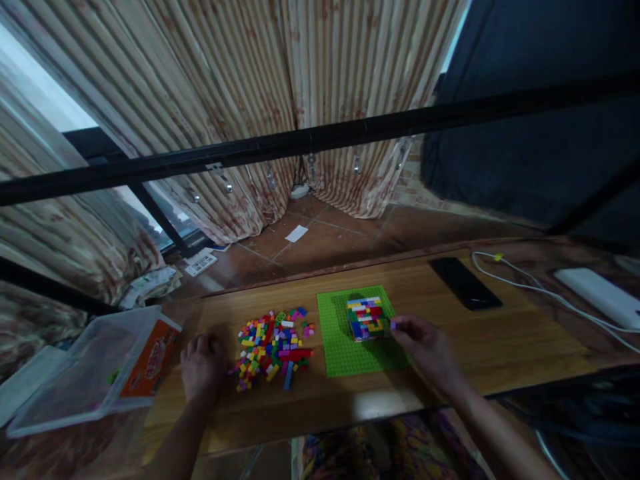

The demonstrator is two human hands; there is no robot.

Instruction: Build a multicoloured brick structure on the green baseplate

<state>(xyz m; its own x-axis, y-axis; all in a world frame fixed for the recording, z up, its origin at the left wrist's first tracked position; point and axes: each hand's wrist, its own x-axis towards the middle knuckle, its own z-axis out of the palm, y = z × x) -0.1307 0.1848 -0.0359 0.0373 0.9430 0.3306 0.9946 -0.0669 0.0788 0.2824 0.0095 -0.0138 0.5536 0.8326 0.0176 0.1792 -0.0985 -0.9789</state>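
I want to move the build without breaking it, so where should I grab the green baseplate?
Probably by the green baseplate at its bare near edge, from your side: the brick block sits at its far right corner, and the loose brick pile crowds its left. The plate lies flat, so slide fingertips under.

No text could be read; the orange label (pixel 150 360) on the clear plastic box (pixel 65 387), at 8 o'clock, was too blurred.
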